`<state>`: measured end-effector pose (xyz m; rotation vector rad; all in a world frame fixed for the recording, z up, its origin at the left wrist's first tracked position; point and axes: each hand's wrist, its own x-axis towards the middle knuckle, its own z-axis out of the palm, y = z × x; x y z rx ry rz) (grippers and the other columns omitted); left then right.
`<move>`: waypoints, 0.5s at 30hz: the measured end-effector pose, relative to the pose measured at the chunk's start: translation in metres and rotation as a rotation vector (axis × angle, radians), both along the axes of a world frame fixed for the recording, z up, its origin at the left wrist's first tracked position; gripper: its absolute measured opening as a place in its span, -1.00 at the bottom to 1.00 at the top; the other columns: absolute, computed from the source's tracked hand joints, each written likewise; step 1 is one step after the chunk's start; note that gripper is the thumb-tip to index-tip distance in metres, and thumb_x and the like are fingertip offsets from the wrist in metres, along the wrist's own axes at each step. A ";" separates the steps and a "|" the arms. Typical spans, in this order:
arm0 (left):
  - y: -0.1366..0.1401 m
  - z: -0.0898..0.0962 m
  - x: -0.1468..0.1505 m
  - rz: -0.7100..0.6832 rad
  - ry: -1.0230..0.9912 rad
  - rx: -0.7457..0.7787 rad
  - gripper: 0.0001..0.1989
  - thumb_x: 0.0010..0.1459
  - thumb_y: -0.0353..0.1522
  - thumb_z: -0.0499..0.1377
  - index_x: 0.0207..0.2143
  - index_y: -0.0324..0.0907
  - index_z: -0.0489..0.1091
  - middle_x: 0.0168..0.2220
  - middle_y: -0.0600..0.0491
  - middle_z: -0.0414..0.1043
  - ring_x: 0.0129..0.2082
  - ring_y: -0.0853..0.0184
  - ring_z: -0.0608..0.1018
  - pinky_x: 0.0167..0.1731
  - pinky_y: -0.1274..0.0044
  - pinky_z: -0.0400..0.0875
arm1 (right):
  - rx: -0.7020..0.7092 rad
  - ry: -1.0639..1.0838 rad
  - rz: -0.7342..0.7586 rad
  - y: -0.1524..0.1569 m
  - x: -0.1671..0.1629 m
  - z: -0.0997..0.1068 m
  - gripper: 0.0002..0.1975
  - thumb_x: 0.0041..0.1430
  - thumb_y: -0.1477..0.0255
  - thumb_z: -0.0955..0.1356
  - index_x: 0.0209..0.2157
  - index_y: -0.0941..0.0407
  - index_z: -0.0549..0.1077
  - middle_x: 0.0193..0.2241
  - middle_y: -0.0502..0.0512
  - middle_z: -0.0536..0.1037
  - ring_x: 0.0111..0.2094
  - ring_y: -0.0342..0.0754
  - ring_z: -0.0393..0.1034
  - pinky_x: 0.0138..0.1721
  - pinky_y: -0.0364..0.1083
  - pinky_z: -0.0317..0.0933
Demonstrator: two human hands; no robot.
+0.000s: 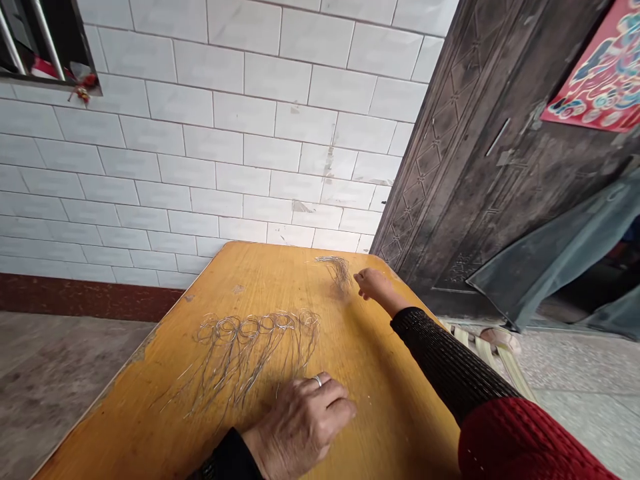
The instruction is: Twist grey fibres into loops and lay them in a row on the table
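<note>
Left hand (pixel 310 420) low on tabletop (pixel 280 287), fingers loosely curled, just beside tail ends of looped wires (pixel 253 327); can't tell if it grips anything. Looped wires in a row, left of center, loops toward wall (pixel 240 153). Right hand (pixel 373 285) reaching to far end, fingers bunched narrow, just beside wire bundle (pixel 337 267); can't tell if holding a strand.
</note>
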<state>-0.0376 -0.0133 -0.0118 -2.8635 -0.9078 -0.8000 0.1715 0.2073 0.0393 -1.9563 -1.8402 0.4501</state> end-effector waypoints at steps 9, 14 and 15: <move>-0.001 0.003 0.001 -0.078 0.112 0.109 -0.86 0.13 -0.55 0.00 -0.33 -0.19 0.27 -0.34 0.10 0.34 -0.38 0.39 0.37 -0.46 0.52 0.24 | -0.070 0.006 0.271 -0.084 -0.050 -0.031 -0.75 0.09 0.37 0.24 -0.52 0.20 0.43 -0.67 0.00 0.46 -0.72 -0.27 0.25 -0.62 -0.27 0.05; 0.000 0.003 0.000 -0.068 0.150 0.105 -0.85 0.12 -0.56 0.00 -0.30 -0.18 0.27 -0.34 0.11 0.33 -0.37 0.38 0.38 -0.44 0.53 0.26 | -0.033 -0.044 0.203 -0.102 -0.071 -0.040 -0.72 -0.05 0.21 0.34 -0.53 0.17 0.46 -0.58 0.11 0.51 -0.50 -0.11 0.37 -0.54 -0.22 0.06; 0.000 0.003 0.000 -0.066 0.152 0.101 -0.84 0.12 -0.56 0.00 -0.30 -0.17 0.27 -0.34 0.10 0.33 -0.36 0.38 0.38 -0.43 0.53 0.27 | -0.023 -0.050 0.180 -0.102 -0.074 -0.041 -0.74 -0.08 0.23 0.36 -0.52 0.17 0.47 -0.54 0.12 0.52 -0.46 -0.09 0.37 -0.53 -0.21 0.05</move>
